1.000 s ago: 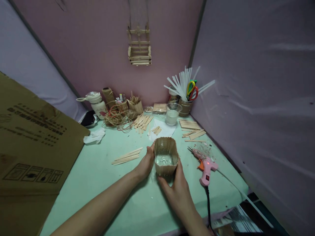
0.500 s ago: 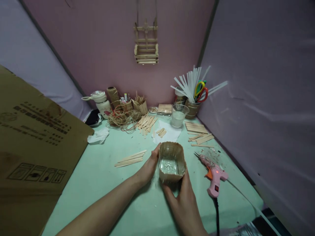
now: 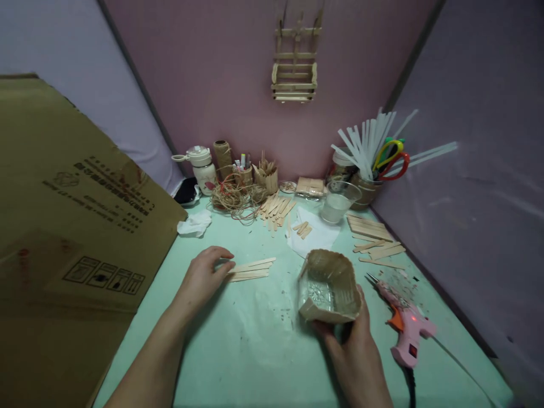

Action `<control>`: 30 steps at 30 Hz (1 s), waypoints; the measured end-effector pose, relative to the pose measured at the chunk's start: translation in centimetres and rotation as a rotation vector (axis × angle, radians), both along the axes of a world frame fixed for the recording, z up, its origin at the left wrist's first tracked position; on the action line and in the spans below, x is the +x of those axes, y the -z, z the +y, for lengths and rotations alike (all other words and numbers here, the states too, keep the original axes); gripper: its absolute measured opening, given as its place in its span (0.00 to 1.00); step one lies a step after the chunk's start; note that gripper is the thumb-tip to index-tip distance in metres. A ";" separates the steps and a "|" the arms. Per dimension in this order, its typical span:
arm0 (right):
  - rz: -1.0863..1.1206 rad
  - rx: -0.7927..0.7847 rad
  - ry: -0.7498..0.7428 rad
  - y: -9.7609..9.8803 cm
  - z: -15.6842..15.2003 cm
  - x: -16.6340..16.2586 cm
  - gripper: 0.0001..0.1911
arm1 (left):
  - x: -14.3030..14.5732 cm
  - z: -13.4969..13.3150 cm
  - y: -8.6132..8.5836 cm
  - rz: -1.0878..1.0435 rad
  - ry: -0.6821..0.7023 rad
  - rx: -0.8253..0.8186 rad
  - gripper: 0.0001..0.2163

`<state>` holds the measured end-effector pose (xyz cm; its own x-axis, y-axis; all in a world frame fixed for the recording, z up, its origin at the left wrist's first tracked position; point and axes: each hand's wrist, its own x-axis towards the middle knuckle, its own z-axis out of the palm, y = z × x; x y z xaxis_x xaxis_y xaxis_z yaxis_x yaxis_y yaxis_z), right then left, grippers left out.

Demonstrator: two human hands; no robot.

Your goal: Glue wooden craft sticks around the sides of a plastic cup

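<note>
My right hand (image 3: 355, 354) grips a clear plastic container (image 3: 319, 294) from below and the right side. Brown wooden pieces cover its walls, and it tilts so that its inside faces me. At the left, my left hand (image 3: 206, 277) is at the near end of several flat craft sticks (image 3: 253, 270) lying on the table. Its fingers are apart, with the thumb close to the stick ends; whether it touches them I cannot tell. To the right of the container lies a pink glue gun (image 3: 408, 328), its red light lit.
A cardboard box (image 3: 89, 238) stands along the left side. More craft sticks (image 3: 276, 209), tangled twine (image 3: 232, 198) and a white bottle (image 3: 202, 170) are at the back. A plastic cup (image 3: 338, 203) is near a pot (image 3: 364, 190) with scissors (image 3: 393, 158). The glue gun's cord (image 3: 410, 385) runs toward me.
My left hand has let go of the container and moved left to the craft sticks. My right hand still holds the container, now tilted more. The view has shifted left.
</note>
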<state>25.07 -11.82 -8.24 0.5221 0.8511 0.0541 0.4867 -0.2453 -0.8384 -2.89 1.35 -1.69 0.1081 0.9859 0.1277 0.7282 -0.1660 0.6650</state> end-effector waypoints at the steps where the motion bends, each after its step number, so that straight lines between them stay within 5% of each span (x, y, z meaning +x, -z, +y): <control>1: -0.015 -0.015 0.000 -0.1 0.0 0.4 0.51 | -0.2 -0.1 0.2 0.067 0.017 -0.017 0.09; 9: 0.106 0.034 0.007 0.0 0.1 1.9 0.44 | -0.6 -0.3 0.3 0.341 0.093 -0.136 0.08; 16: 0.006 -0.073 0.076 -1.0 0.1 1.8 0.42 | -0.7 -0.1 1.1 0.334 0.111 -0.135 0.07; 22: 0.044 -0.008 0.046 -0.6 0.8 3.1 0.42 | 0.2 -0.8 -0.8 0.256 0.098 -0.157 0.08; 25: -0.044 0.109 0.087 -1.2 0.1 2.4 0.35 | 0.7 -1.4 -1.6 0.174 0.138 -0.161 0.08; 28: -0.264 0.362 0.228 -2.3 -1.5 0.7 0.21 | 1.3 -2.1 -1.9 0.108 0.351 -0.108 0.09; 30: -0.307 0.511 0.187 -3.1 -2.5 -0.7 0.12 | 2.1 -2.8 -2.0 0.092 0.508 -0.089 0.09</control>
